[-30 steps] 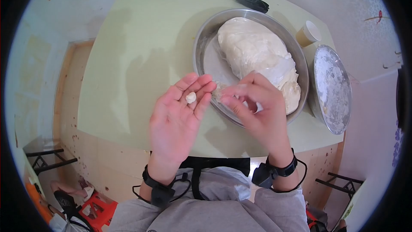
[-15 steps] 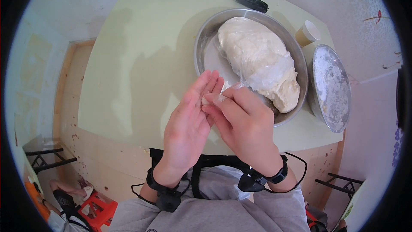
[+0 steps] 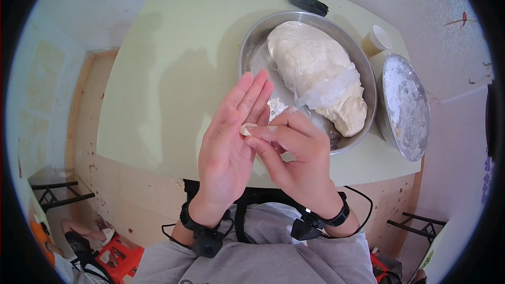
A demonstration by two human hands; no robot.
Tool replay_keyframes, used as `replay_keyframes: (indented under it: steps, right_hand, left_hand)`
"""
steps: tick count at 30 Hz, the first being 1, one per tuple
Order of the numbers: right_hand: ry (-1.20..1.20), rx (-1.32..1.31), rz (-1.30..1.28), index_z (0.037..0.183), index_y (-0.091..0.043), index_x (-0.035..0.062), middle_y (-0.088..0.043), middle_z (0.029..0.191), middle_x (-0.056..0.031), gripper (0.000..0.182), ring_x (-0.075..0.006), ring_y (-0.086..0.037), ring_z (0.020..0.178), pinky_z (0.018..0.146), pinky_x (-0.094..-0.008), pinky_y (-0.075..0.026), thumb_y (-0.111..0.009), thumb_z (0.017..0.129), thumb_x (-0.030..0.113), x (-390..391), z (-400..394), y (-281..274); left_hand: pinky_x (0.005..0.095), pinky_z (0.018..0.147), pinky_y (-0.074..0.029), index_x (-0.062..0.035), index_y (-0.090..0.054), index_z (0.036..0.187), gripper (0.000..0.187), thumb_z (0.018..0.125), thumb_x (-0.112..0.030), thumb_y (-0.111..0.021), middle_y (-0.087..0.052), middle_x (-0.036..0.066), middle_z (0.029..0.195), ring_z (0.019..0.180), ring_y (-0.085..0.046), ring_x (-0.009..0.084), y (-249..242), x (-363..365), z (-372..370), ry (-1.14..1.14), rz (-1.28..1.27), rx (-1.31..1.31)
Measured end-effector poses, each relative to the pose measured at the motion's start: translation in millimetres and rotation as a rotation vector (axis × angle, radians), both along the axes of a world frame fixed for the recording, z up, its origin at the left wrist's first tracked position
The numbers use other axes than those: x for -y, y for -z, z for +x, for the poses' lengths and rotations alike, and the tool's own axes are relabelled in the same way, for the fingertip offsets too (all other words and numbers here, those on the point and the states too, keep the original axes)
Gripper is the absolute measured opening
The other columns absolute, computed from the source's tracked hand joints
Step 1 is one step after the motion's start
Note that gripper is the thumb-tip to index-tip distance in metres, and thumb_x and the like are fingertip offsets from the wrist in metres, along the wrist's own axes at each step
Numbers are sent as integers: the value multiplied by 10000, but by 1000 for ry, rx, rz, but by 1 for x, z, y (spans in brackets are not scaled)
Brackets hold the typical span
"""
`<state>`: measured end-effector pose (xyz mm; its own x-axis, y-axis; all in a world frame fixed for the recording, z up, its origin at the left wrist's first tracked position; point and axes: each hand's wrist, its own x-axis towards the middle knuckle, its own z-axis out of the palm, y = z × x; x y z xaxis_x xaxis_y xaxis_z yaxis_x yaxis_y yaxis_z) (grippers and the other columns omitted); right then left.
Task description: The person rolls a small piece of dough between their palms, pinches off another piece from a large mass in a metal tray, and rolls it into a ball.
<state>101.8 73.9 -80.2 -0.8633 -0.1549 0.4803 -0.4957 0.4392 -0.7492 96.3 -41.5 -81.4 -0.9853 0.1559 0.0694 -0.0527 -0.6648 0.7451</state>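
My left hand (image 3: 227, 142) is held palm up with its fingers stretched out. A small pale piece of dough (image 3: 246, 128) rests against that palm. The thumb and forefinger of my right hand (image 3: 299, 150) pinch the piece there. Just beyond my hands stands a wide metal basin (image 3: 256, 27) on the table. It holds a large lump of dough (image 3: 310, 55), partly covered by clear plastic film (image 3: 322, 92). A little white flour (image 3: 275, 107) shows in the basin beside my right hand.
On the right, a metal bowl (image 3: 405, 108) dusted with white flour leans against the table's edge area. A paper cup (image 3: 376, 41) and a black case (image 3: 309, 2) stand behind the basin. The pale green table (image 3: 142, 84) stretches left. A red stool (image 3: 122, 259) is at lower left, near a person's leg.
My right fingers have shifted slightly down and towards me, so the dough piece on my left palm shows more. My left fingers have straightened and spread a little.
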Motion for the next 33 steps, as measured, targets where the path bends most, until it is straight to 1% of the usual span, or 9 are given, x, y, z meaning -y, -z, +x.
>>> replay_keyframes:
  steps: [3, 5, 8, 15, 18, 21, 23, 29, 33]
  right_hand:
    - [-7, 169, -102, 851, -685, 58, -555, 722, -53, 151, -164, -538, 561, 488, -264, -425, -708, 710, 8, 0, 1, -9]
    - [24, 253, -122, 822, -688, 59, -544, 688, -47, 133, -132, -511, 525, 468, -247, -401, -724, 700, 18, 0, 1, -13]
    - [48, 228, -112, 786, -677, 47, -536, 663, -46, 131, -130, -496, 504, 458, -245, -393, -746, 677, 23, 1, 0, -11]
    - [167, 136, -18, 732, -620, 41, -528, 707, -45, 199, -127, -489, 517, 454, -240, -395, -788, 626, 40, -3, 1, -10]
    - [118, 187, 6, 785, -608, 52, -533, 803, -53, 251, -134, -511, 587, 496, -242, -417, -799, 622, 59, -4, 1, -13]
    - [15, 147, -148, 864, -613, 50, -547, 918, -64, 269, -159, -549, 733, 590, -256, -445, -782, 655, 69, -6, 0, -14]
    - [56, 199, -456, 879, -627, 48, -557, 989, -79, 233, -199, -550, 875, 699, -290, -453, -761, 691, 74, -7, -1, -11]
    - [-54, -19, -38, 877, -669, 82, -573, 1023, -71, 208, -224, -545, 916, 760, -323, -438, -744, 686, 50, -15, -2, -10]
    - [-50, -44, -25, 864, -681, 91, -577, 1014, -53, 219, -242, -539, 916, 738, -328, -431, -747, 661, 46, -9, 2, -3]
  left_hand:
    - [365, 1105, -220, 42, -196, 1418, 569, 955, -268, -316, -219, 230, 1474, 1376, -233, 289, -1, -1, 2, -21, -8, 13]
    - [370, 1108, -214, 38, -202, 1416, 549, 959, -243, -318, -216, 237, 1472, 1373, -240, 291, 3, -1, 3, -44, -22, -58]
    - [385, 1092, -250, 10, -209, 1419, 495, 964, -109, -362, -261, 227, 1459, 1354, -288, 295, 11, 0, 4, -71, 9, -146]
    - [361, 1073, -295, -21, -307, 1365, 435, 940, -4, -397, -287, 219, 1449, 1342, -317, 281, 19, -1, 5, -106, 48, -178]
    - [347, 1068, -307, -30, -339, 1338, 401, 942, -6, -397, -304, 208, 1441, 1338, -326, 269, 20, 1, 5, -93, 47, -168]
    - [345, 1075, -300, -33, -360, 1324, 395, 932, 7, -395, -302, 196, 1445, 1343, -316, 263, 16, 1, 4, -103, 120, -77]
    - [355, 1091, -284, -36, -374, 1322, 430, 897, 26, -365, -287, 195, 1452, 1354, -293, 272, 13, 2, 3, -77, 160, -34]
    - [378, 1102, -272, -27, -362, 1343, 526, 819, 18, -333, -275, 205, 1454, 1361, -272, 291, 11, 4, 2, 50, 403, 41]
    - [376, 1103, -265, -15, -356, 1343, 497, 847, 0, -344, -281, 202, 1452, 1362, -269, 289, 14, 3, 2, 75, 394, -10]
